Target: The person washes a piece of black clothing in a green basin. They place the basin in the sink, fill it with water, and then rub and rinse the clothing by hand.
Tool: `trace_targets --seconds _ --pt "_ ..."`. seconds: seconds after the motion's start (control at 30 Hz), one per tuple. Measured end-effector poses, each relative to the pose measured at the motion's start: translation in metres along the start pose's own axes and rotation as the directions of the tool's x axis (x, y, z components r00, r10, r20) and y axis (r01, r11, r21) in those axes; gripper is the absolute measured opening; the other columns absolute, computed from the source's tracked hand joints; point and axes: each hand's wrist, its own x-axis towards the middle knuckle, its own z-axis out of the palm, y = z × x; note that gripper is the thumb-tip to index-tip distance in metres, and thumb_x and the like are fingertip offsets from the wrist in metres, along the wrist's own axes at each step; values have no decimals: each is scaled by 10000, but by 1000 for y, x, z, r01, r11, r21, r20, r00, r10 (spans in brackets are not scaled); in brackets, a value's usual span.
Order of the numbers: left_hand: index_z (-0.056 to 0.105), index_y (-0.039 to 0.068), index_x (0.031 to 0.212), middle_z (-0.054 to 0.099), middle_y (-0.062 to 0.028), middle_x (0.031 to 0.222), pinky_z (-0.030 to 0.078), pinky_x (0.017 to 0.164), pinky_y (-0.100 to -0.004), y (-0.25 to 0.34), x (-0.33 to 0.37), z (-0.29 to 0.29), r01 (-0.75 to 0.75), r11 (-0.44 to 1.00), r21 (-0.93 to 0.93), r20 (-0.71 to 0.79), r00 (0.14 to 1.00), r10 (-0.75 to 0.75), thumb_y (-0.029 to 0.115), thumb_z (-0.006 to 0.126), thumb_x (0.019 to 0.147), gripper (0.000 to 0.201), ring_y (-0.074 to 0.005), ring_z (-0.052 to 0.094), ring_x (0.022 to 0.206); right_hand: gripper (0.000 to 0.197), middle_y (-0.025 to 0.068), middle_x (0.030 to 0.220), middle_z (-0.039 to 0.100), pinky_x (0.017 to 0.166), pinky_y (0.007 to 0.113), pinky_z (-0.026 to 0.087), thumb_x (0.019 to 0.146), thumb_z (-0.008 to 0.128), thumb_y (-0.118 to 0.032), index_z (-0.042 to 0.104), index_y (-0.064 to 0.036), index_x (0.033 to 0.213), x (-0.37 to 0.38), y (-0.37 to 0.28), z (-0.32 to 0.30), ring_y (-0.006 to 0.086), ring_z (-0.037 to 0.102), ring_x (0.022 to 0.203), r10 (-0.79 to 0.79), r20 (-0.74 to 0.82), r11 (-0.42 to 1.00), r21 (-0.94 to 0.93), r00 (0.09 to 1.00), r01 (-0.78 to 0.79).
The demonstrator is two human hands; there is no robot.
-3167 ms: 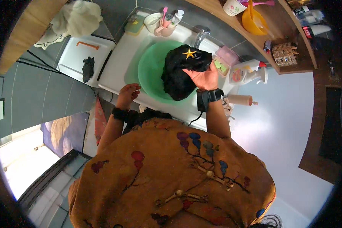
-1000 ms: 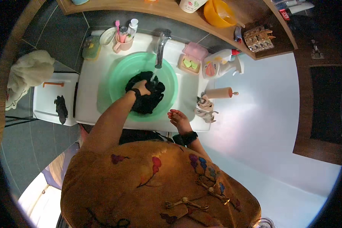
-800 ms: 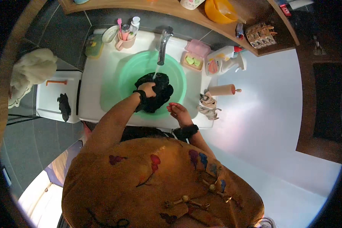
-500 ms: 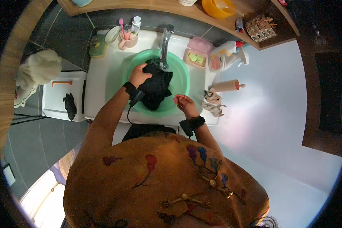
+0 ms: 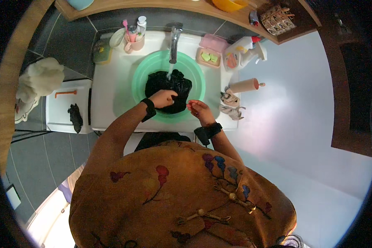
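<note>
Black wet cloth (image 5: pixel 175 82) lies bunched and glossy in a light green basin (image 5: pixel 200 82) that stands in the white sink. Water runs from the tap (image 5: pixel 174 43) onto its far part. My left hand (image 5: pixel 163 98) is at the near side of the cloth, back upward, its fingers curled closed on the fabric. To the right, over the basin's near right rim, my right hand (image 5: pixel 198 109) is half turned up. Its fingers are loosely bent and apart, with nothing visible in them, close to the cloth's right edge.
A pink cup (image 5: pixel 135 43) with toothbrush and tubes stands behind left. Behind right are a pink soap box (image 5: pixel 208 57) and spray bottles (image 5: pixel 240 53). A pinkish cylinder (image 5: pixel 244 85) and crumpled cloth (image 5: pixel 230 105) sit on the right edge. A white tray (image 5: pixel 60 111) is at left.
My left hand has moved from the cloth's far left side to its near side. The cloth is bunched differently, and running water now shows on it. My right hand has barely moved.
</note>
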Motion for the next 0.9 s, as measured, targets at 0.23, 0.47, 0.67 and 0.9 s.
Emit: trace_targets --seconds 0.23,0.47,0.67,0.9 --pt "580 47 858 583 -139 817 439 682 -337 -43 60 -4 107 967 -233 -394 898 -195 98 549 689 179 -262 559 780 204 -12 864 579 690 204 382 816 506 -212 524 -87 976 -15 9 -18 60 513 760 21 -47 1000 12 999 -20" --pt "354 57 1213 499 -156 1074 396 831 -396 -44 92 -13 409 837 365 -210 911 -354 273 559 751 549 -288 471 972 196 -11 869 573 693 207 385 824 497 -187 512 -80 987 -39 27 -34 70 508 759 28 -143 998 55 989 -20" --pt "348 152 1235 499 -110 1103 392 861 -400 -65 80 9 447 645 620 -69 850 -522 290 585 718 585 -257 469 1017 269 26 872 579 649 188 391 808 530 -218 503 -30 1000 -55 40 -38 87 520 756 24 -157 995 104 987 -8" --pt "492 57 1066 551 -166 975 411 777 -366 -45 34 -26 405 849 341 -117 914 -389 272 601 667 467 -325 510 914 195 8 858 573 674 197 391 822 492 -174 511 -62 981 -48 38 -39 81 508 756 -12 -95 994 103 995 21"
